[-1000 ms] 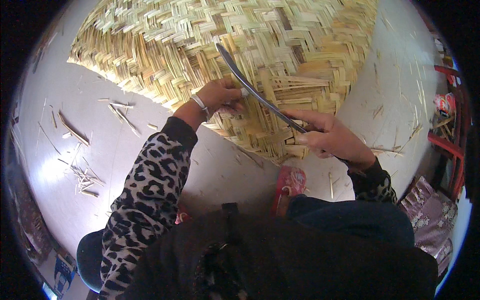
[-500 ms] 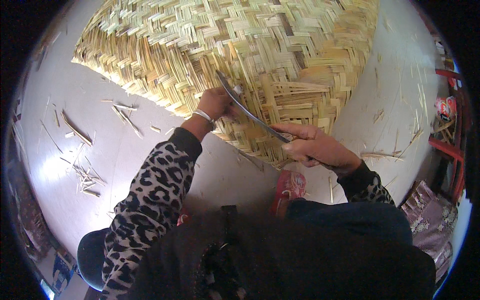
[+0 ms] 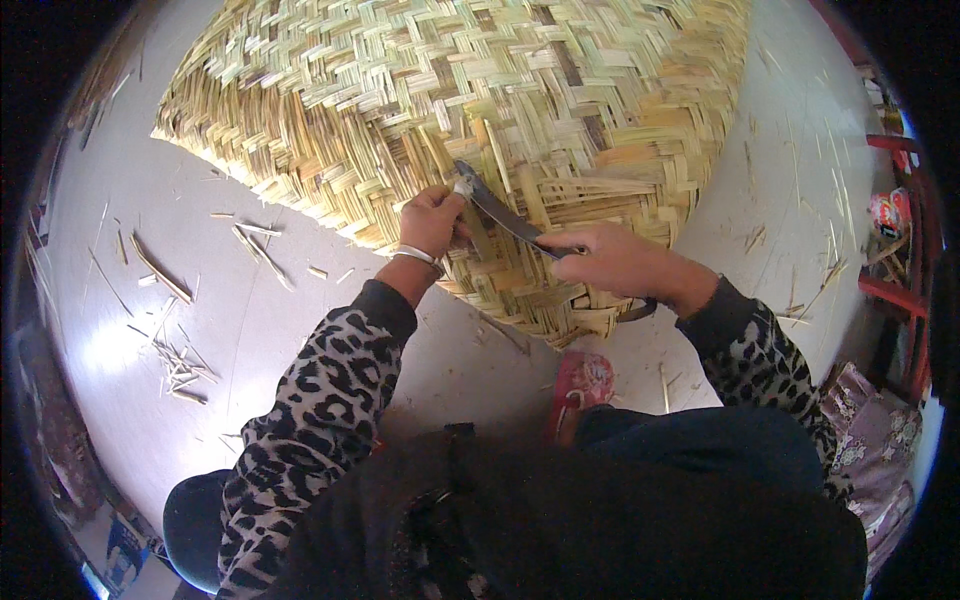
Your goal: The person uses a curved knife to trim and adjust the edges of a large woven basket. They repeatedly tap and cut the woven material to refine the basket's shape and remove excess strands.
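A large mat woven from pale green and yellow flat strips (image 3: 370, 90) spreads out before me, one corner pointing towards my feet. In my right hand (image 3: 615, 262) is a curved knife (image 3: 505, 215), its fingers wrapped round the handle. The dark blade slants up and left across the mat, its tip close to my left hand. A dark rounded end shows below my right wrist. My left hand (image 3: 432, 220) is closed in a pinch at the mat's surface, beside the blade. Something small and white shows at its fingertips; what the fingers hold is hidden.
Cut strip pieces (image 3: 180, 365) lie scattered on the pale floor (image 3: 300, 230) to the left, with more slivers on the right. A red shoe (image 3: 583, 385) is just below the mat's corner. At the right edge are a red frame (image 3: 893, 295) and a patterned cloth (image 3: 870, 425).
My right hand has moved a little up and left, and the blade has turned so its broad dark side shows. The left hand has shifted slightly down and right.
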`<state>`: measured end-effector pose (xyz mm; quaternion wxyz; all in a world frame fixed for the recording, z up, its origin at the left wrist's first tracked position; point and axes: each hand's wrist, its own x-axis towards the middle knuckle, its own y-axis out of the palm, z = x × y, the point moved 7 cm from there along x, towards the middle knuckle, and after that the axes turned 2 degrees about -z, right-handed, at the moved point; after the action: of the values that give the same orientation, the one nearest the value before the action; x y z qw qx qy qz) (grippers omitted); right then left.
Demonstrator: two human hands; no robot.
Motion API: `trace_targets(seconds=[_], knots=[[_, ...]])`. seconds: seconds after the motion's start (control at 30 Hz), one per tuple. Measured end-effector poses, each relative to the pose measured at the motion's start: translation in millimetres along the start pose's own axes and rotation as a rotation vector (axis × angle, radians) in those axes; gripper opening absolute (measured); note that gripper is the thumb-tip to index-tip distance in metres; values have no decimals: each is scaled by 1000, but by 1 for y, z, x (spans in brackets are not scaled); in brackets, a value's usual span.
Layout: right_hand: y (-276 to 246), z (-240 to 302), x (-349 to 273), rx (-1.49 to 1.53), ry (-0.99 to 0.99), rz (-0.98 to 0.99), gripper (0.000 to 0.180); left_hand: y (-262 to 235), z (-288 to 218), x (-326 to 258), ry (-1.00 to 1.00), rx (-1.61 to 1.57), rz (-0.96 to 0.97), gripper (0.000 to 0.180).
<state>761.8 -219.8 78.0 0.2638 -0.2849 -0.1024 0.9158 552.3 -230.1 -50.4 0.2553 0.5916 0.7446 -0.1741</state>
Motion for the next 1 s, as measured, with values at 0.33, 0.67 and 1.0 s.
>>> trace_targets(seconds=[0.33, 0.67, 1.0], knots=[[40, -5, 7, -329, 196, -220, 52, 10, -9, 2, -182, -219, -122, 20], [39, -12, 14, -383, 265, -222, 55, 12, -2, -6, -420, -339, -100, 18], [35, -5, 15, -388, 182, -256, 53, 14, -4, 11, -327, -95, -69, 20]])
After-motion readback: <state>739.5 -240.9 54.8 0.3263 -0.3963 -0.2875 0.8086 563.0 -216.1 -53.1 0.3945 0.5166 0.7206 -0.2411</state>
